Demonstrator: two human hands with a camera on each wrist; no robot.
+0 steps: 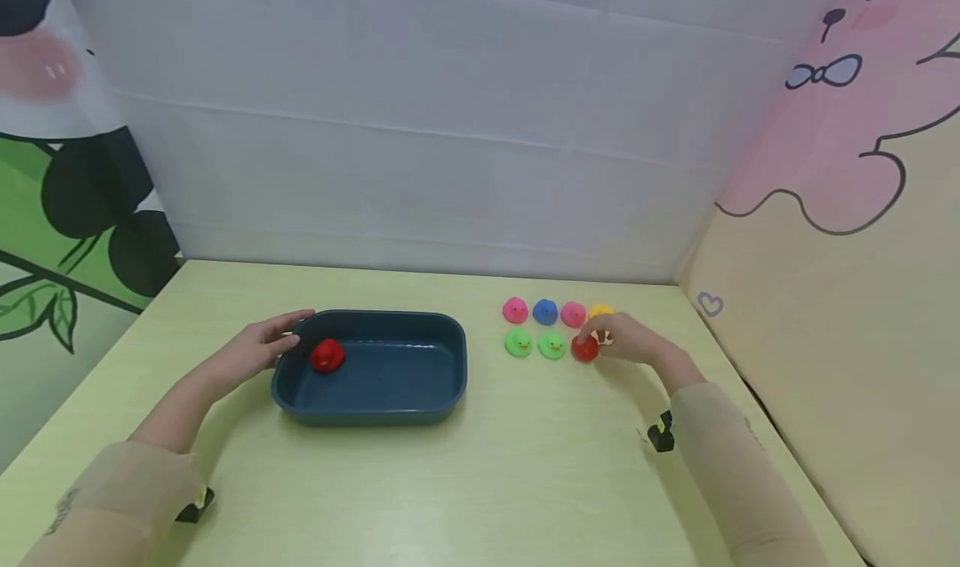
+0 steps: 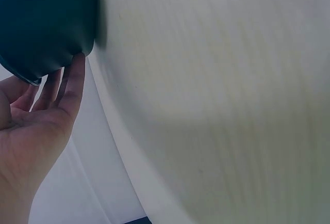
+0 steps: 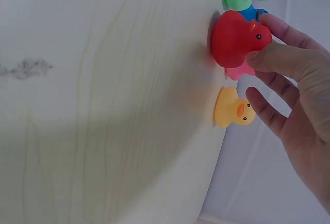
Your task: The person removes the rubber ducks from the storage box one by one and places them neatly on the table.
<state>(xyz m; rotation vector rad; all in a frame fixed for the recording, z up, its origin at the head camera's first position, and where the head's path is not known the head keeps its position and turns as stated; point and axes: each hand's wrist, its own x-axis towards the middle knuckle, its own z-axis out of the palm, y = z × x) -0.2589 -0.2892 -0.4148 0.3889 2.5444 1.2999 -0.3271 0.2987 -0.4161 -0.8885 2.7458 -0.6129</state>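
A red rubber duck (image 1: 585, 348) stands at the right end of the front row of ducks. My right hand (image 1: 621, 337) pinches its head between thumb and index finger; the other fingers are spread behind, near a yellow duck (image 3: 233, 108). My left hand (image 1: 264, 342) holds the left end of a dark blue rectangular tray (image 1: 375, 417). Its thumb lies at the rim, and its fingers (image 2: 75, 82) lie against the outer wall. Inside the tray, near its left end, sits another red duck (image 1: 327, 356).
Two green ducks (image 1: 518, 342) are left of the held duck. Behind them stand two pink ducks (image 1: 515, 309) and a blue duck (image 1: 545, 312). A white cloth (image 1: 450, 200) hangs behind the table (image 1: 450, 500), and a printed wall (image 1: 825, 300) rises on the right.
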